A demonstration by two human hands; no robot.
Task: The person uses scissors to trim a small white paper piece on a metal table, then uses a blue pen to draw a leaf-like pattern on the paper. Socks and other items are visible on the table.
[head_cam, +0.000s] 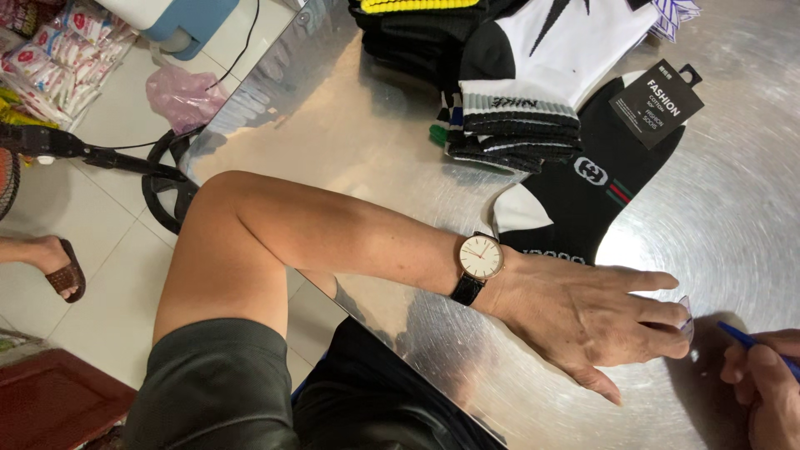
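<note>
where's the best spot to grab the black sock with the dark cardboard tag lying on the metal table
Probably the tagged end of the black sock, pinched at the dark cardboard tag, coming from the far right side. That end lies flat and uncovered on the shiny metal table; the stacked black-and-white socks crowd its left.

Socks (517,108) lie on table (350,142), behind left hand (583,321).

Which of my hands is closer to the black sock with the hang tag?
Left. Your left hand lies flat on the metal table just below the black sock, while your right hand, holding a blue pen, is farther away at the frame's right edge.
</note>
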